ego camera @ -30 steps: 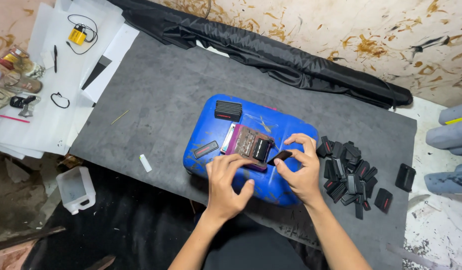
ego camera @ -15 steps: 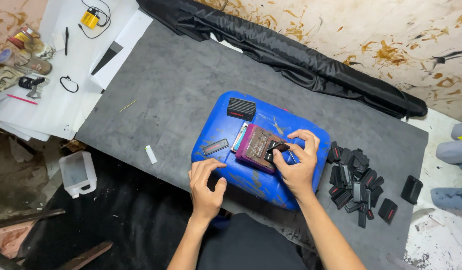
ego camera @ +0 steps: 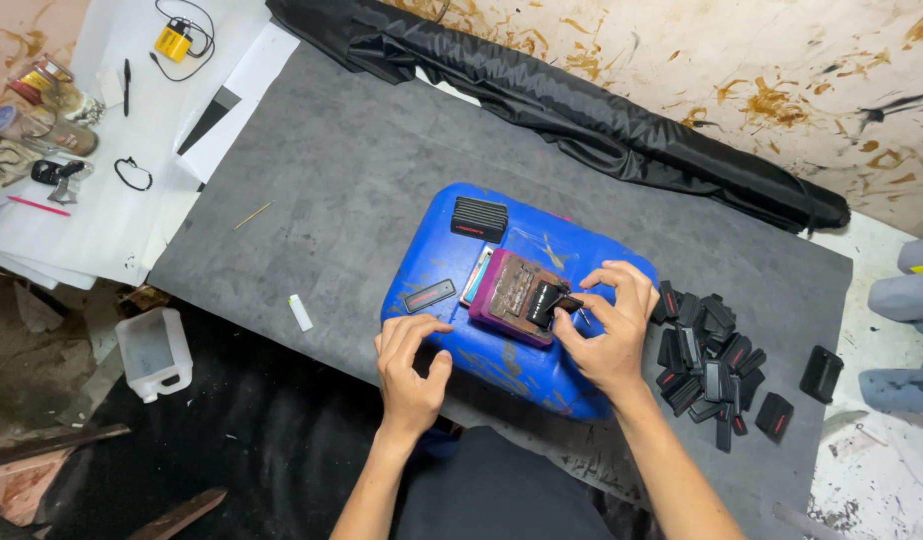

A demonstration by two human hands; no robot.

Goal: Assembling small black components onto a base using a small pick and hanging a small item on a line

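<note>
A blue plastic drum [ego camera: 502,235] lies on its side on a grey mat [ego camera: 352,180]. On top of it sits a purple block [ego camera: 512,297] with small black parts in it. My right hand [ego camera: 607,330] pinches one small black part [ego camera: 567,305] at the block's right edge. My left hand [ego camera: 410,365] rests on the drum's near left side, fingers spread, holding nothing. A black ribbed box [ego camera: 480,218] and a flat black piece [ego camera: 429,295] also lie on the drum.
A pile of several small black parts [ego camera: 712,355] lies on the mat right of the drum. A long black bag [ego camera: 582,110] runs along the back. White sheets [ego camera: 102,230] with tools lie at left; a small white jug [ego camera: 155,352] stands below them.
My left hand has slid off the purple block down to the drum's near left side. My right hand stays at the block's right edge. The view shifted slightly.
</note>
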